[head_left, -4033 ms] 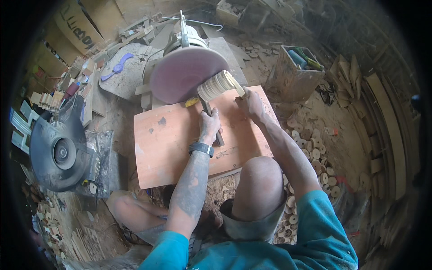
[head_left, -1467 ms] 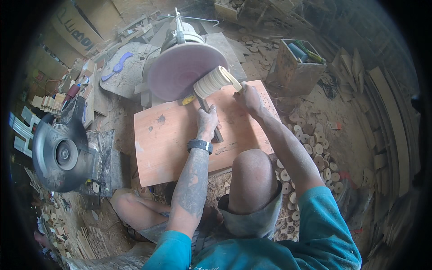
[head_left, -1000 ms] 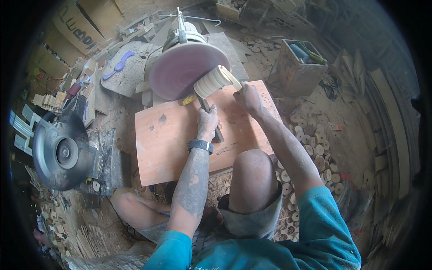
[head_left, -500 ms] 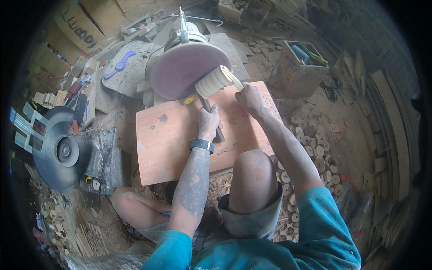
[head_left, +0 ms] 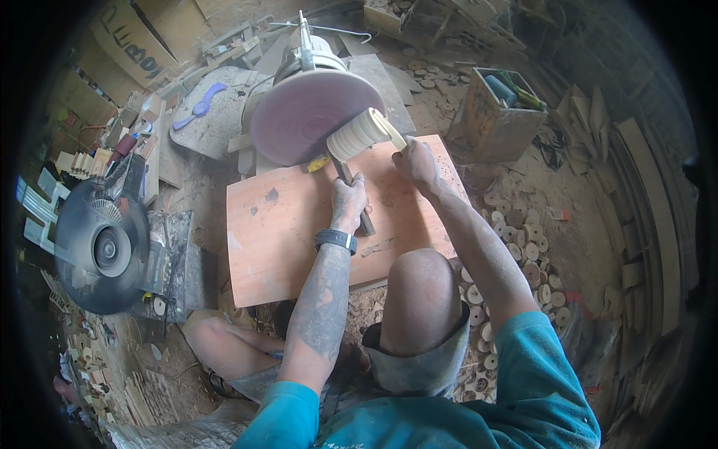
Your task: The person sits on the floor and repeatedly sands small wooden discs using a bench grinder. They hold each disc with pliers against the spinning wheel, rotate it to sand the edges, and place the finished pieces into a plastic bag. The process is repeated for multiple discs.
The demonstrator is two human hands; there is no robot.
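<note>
A stack of pale wooden discs is held together in a row against or very near the lower right face of a large pinkish sanding disc. My left hand is closed around a dark bar that runs up to the stack's left end. At the other end, my right hand is closed on a light wooden strip that reaches to the stack. Both hands are above a reddish wooden board. A small yellow piece lies by the disc's lower edge.
A round black fan-like machine stands at the left. Several loose wooden discs are heaped on the floor to the right. Behind them stands a wooden box holding a bottle. A purple propeller-shaped object lies at the back left.
The wooden stack and both hands have shifted very slightly to the right. Both hands keep their grips. Blur around the black machine at left looks different.
</note>
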